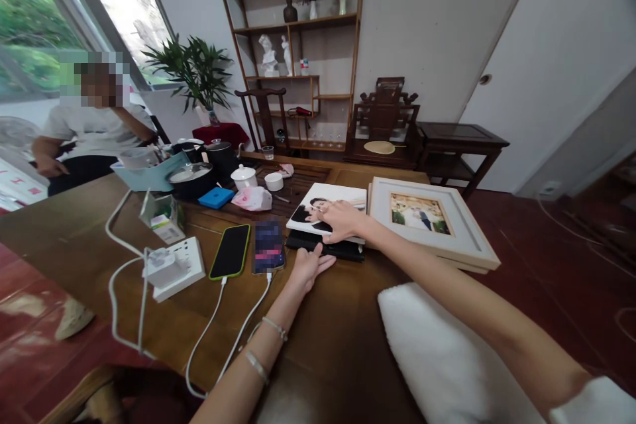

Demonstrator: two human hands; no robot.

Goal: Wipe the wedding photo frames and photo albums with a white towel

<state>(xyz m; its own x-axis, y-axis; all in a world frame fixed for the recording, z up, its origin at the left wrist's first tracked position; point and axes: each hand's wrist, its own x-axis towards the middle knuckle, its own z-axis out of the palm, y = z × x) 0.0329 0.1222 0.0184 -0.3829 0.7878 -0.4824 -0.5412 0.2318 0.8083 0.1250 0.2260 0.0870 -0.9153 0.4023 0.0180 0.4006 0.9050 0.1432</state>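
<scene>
My right hand (342, 220) lies flat with fingers stretched on a photo print (328, 202) that tops a small stack with a black album (328, 246) beneath. Resting on the wooden table (318, 338), my left hand (309, 266) is open, its fingertips touching the album's near edge. A white framed photo (431, 222) sits just right of the stack.
Two phones (231, 250) (268, 246) charge from a white power strip (176, 266) on the left, with cables trailing off the near edge. Pots, cups and a teal tray (149, 175) stand farther back. Another person (94, 132) sits at the far left. A white fluffy cushion (442, 351) lies near me.
</scene>
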